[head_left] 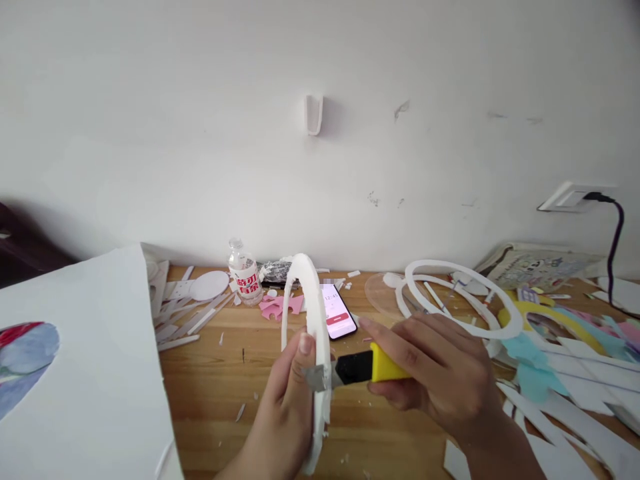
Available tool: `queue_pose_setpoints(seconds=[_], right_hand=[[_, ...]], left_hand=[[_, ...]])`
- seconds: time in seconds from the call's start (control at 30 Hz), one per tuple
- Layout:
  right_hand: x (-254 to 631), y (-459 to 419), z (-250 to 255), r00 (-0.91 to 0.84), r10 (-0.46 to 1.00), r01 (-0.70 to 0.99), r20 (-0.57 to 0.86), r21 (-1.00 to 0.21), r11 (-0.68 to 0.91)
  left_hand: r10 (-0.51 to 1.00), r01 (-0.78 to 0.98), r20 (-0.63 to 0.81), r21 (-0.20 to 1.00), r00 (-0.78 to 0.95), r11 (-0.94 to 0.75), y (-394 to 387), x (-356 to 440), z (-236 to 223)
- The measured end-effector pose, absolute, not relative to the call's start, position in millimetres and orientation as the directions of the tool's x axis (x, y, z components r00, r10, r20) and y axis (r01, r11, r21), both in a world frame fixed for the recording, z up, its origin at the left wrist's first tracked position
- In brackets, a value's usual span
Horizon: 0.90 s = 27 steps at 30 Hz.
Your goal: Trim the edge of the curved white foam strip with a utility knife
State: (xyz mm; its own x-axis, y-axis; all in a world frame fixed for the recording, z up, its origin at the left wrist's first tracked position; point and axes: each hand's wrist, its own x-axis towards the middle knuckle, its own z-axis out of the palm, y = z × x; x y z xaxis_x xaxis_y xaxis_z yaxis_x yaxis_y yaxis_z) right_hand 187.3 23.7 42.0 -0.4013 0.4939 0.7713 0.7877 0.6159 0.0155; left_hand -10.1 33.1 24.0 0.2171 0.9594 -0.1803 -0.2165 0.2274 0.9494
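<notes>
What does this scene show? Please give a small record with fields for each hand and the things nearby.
left hand: holds white foam ring upright, thumb on its edge
right hand: grips yellow utility knife, blade against the ring
behind ring: phone, screen lit, flat on wooden table
back left: water bottle
right: flat white rings, paper scraps

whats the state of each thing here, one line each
left hand: closed around the white foam ring, thumb on its edge
right hand: closed on the utility knife
white foam ring: held upright on edge, rim ragged where the blade meets it
utility knife: blade extended, against the ring
phone: flat on the desk, screen lit
water bottle: upright, capped
plug: in the wall socket
flat white rings: lying on the desk
</notes>
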Motion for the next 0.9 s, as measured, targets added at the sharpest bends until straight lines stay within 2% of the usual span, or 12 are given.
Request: queue_pose_setpoints(seconds=[0.23, 0.5, 0.77, 0.9], right_hand=[[196, 27, 43, -0.407, 0.483, 0.791, 0.776, 0.034, 0.611], [186, 24, 43, -0.384, 0.498, 0.784, 0.777, -0.01, 0.621], [202, 26, 42, -0.385, 0.482, 0.798, 0.787, 0.021, 0.602], [192, 25, 41, -0.37, 0.482, 0.787, 0.794, -0.007, 0.617]], left_hand=[[0.952, -0.214, -0.212, 0.942, 0.223, 0.259, 33, -11, 25], [0.967, -0.239, -0.169, 0.947, 0.192, 0.213, 30, -4, 30], [0.962, -0.242, -0.165, 0.946, 0.219, 0.217, 29, -6, 27], [0.958, -0.275, -0.139, 0.939, 0.251, 0.208, 31, -7, 25]])
